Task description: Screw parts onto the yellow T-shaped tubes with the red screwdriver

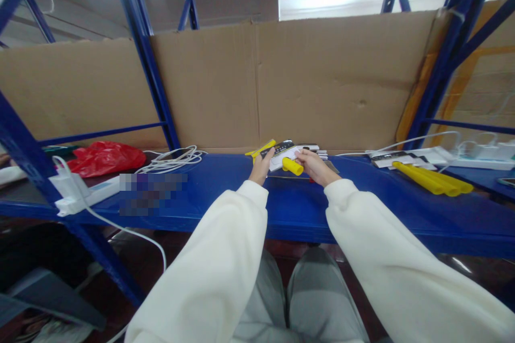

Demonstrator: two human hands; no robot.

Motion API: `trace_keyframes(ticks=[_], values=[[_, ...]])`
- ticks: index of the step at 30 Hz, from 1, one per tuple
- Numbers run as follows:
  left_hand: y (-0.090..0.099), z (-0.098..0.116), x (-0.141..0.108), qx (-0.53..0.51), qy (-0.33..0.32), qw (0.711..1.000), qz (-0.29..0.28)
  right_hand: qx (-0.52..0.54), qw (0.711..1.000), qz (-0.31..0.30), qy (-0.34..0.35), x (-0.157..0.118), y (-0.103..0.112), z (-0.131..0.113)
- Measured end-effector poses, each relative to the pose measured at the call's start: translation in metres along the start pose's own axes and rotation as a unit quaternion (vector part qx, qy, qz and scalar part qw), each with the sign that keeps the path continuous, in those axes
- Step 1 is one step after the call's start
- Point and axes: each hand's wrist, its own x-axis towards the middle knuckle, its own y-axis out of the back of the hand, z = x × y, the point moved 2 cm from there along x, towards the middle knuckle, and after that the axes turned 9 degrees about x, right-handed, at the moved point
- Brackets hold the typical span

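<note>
A black-and-white printed card (pixel 277 162) is held up over the blue shelf, with its left edge in my left hand (pixel 260 168). My right hand (pixel 317 167) pinches the card's right side. A yellow tube (pixel 293 166) sticks out toward me at the card's lower front; whether it is fixed to the card I cannot tell. Behind my left hand is another yellow piece (pixel 263 148). Behind my right hand lie more black-and-white cards (pixel 319 153), partly hidden. A thin dark rod lies on the shelf just below the card.
The blue shelf (pixel 225 193) runs across, backed by cardboard (pixel 322 80) between blue posts. On the right lie several yellow tubes (pixel 432 178) by printed cards (pixel 402 159) and a white power strip (pixel 483 156). At left are coiled white cables (pixel 177 159), a red plastic bag (pixel 107 158) and another power strip (pixel 96 192).
</note>
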Motion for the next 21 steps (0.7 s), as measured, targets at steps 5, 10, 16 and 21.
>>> trace_keyframes(ticks=[5,10,16,21], values=[[-0.002,0.009,-0.006,0.011,0.058,0.998,-0.015,0.004,0.998,-0.017,0.052,0.005,0.004,0.0],[0.005,0.012,-0.006,0.021,0.083,0.996,0.006,0.02,0.997,-0.053,0.061,-0.001,0.001,-0.006],[0.007,0.004,0.003,0.033,0.01,0.999,0.033,0.024,0.996,-0.071,0.051,-0.008,-0.005,-0.009],[0.008,-0.003,0.007,0.007,-0.03,0.998,0.061,-0.001,0.997,-0.066,0.044,-0.009,-0.007,-0.007]])
